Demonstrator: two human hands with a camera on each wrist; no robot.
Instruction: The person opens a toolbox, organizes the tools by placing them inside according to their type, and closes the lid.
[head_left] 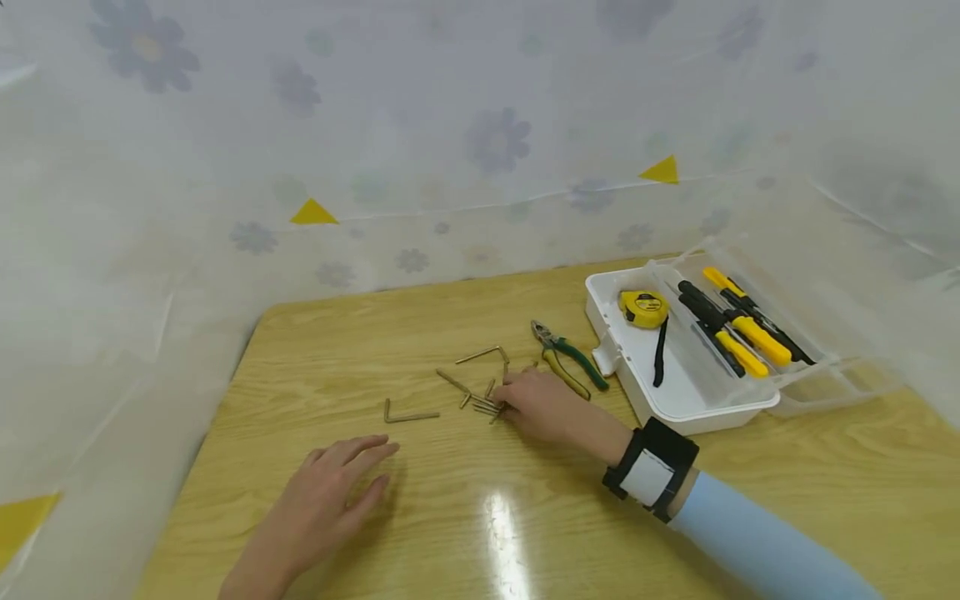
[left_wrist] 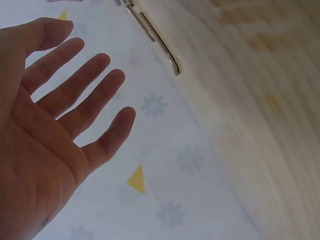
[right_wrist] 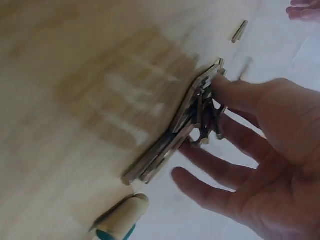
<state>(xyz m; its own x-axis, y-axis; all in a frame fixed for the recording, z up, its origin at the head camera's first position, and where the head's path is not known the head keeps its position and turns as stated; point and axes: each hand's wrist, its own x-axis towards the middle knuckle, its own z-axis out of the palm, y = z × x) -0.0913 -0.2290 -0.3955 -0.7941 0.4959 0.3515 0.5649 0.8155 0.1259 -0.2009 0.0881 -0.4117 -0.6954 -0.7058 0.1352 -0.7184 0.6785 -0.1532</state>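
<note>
My right hand (head_left: 543, 406) bends over a loose pile of brass-coloured hex keys (head_left: 482, 405) on the wooden table. In the right wrist view, its thumb and fingers pinch some of the hex keys (right_wrist: 202, 102), while others lie along the tabletop. Exactly how many are held is hidden by the fingers. My left hand (head_left: 322, 500) hovers near the table's front left, fingers spread and slightly bent, holding nothing. Just beyond its fingertips lies a single L-shaped hex key (head_left: 412, 417). Pliers (head_left: 581, 360) with green and yellow handles rest beyond my right hand.
At the right stands a white toolbox (head_left: 693, 421) with its clear lid (head_left: 847, 387) raised. Inside are a yellow tape measure (head_left: 645, 309) with a black strap and several yellow-and-black tools (head_left: 761, 340). A flowered sheet (head_left: 420, 167) hangs behind the table (head_left: 322, 350).
</note>
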